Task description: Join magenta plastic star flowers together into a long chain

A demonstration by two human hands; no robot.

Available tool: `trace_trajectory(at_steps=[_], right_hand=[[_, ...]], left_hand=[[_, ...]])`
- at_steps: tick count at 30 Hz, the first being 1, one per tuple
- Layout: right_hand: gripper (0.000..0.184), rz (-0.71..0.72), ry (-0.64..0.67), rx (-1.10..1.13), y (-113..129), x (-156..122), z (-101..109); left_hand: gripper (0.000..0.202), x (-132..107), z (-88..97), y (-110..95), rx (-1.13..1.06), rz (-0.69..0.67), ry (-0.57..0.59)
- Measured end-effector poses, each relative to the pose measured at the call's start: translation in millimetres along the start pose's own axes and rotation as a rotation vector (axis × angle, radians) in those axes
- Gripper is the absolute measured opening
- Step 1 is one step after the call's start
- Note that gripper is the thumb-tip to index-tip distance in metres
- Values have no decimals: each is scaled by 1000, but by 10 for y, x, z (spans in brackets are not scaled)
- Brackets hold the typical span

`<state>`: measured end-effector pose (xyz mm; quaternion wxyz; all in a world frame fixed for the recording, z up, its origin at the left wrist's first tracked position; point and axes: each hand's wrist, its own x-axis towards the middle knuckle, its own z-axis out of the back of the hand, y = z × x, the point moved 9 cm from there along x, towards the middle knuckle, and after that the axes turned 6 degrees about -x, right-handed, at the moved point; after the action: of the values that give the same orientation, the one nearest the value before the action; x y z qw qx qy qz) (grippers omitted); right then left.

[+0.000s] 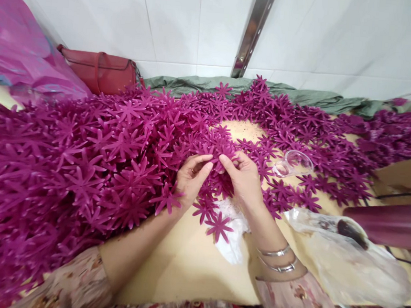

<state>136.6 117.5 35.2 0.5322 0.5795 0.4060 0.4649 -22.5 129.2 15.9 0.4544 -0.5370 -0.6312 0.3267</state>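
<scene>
White-tiled wall, tan table [188, 263] | left hand [190, 177] and right hand [245, 177] pinch one magenta flower piece [220, 159] at frame centre | step: separating pieces; next needs fingertip peel from heap [82, 162]

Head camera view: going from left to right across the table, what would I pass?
Big heap of purple flower cut-outs → left hand → right hand, both pinching flower pieces between them → clear plastic cup lying on its side → clear plastic bag at the right edge.
</scene>
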Motion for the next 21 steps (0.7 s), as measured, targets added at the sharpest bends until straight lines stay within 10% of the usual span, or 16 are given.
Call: trace_trajectory(at_steps=[8,16,21], right_hand=[[49,43,72,-121,32,-16,-73],[23,246,-402,-191,303,-30,425],[21,490,-432,-519,575,-156,335]], left_hand=[[11,9,40,4,63,-49,-25],[25,-35,-25,-98,164,-78,15],[37,-77,-39,-196,103,-76,23]])
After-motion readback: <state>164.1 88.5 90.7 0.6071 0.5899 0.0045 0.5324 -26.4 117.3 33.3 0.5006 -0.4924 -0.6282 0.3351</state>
